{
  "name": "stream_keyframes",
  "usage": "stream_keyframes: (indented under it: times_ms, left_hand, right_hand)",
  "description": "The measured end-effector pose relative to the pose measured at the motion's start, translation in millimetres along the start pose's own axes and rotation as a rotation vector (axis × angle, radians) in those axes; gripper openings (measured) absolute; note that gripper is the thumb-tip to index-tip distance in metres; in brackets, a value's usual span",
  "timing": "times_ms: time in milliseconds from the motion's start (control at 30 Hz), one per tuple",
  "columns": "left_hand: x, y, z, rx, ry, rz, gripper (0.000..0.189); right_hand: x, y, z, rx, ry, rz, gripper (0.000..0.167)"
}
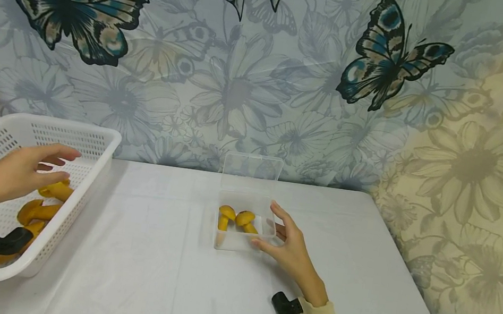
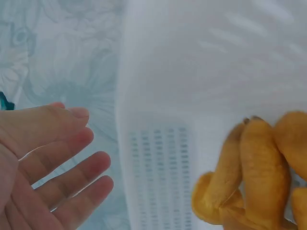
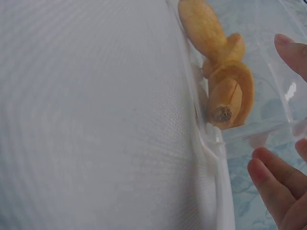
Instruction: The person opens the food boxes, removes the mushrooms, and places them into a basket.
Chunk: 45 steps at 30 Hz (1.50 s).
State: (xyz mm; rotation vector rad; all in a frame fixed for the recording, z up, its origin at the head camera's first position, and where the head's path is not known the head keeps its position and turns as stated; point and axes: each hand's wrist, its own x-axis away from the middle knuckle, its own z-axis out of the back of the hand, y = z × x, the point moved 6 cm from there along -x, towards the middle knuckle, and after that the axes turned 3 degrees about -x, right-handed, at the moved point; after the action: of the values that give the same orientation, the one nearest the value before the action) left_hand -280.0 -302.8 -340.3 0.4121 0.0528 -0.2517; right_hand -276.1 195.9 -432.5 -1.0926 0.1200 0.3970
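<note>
A small clear plastic box (image 1: 239, 242) stands on the table with its lid (image 1: 252, 167) raised at the back. Inside it lie two yellow mushrooms, one on the left (image 1: 226, 212) and one on the right (image 1: 246, 219). My right hand (image 1: 289, 245) holds the box at its right end, thumb at the front and fingers toward the back. Over the white basket (image 1: 106, 163) hovers my left hand (image 1: 30, 169), fingers relaxed and nothing in them. Several more yellow mushrooms (image 2: 266, 172) lie in the basket below that hand.
A white cloth covers the table (image 1: 146, 249). Behind it rises a wall (image 1: 236, 96) with a butterfly and flower print. Black wrist cameras (image 1: 286, 305) sit on both sleeves. The basket's perforated side wall stands between the left hand and the box.
</note>
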Motion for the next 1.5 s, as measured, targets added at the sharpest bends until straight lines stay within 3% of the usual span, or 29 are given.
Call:
stream_keyframes:
  times_ms: [233,500,733,933,1500]
  left_hand:
    - [0.3,37.5,11.2,0.058,0.085,-0.102,0.043]
    - [-1.1,93.0,16.2,0.089,0.113,-0.228,0.045]
    - [-4.5,126.9,13.0,0.147,0.1,-0.293,0.042]
    - [-8.9,147.2,5.2,0.158,0.087,-0.349,0.039]
    - [-27.9,179.3,-32.8,0.275,-0.028,-0.355,0.037]
  right_hand:
    - [0.1,1,0,-0.004,-0.002,-0.001,0.093]
    - [-0.1,-2,0,0.013,-0.01,0.0,0.094]
    - [-0.5,-3,0,0.014,-0.009,0.004,0.094]
    - [-1.0,-3,0,0.017,-0.01,0.016,0.094]
    - [-2.0,-2,0,0.001,-0.006,0.009,0.092]
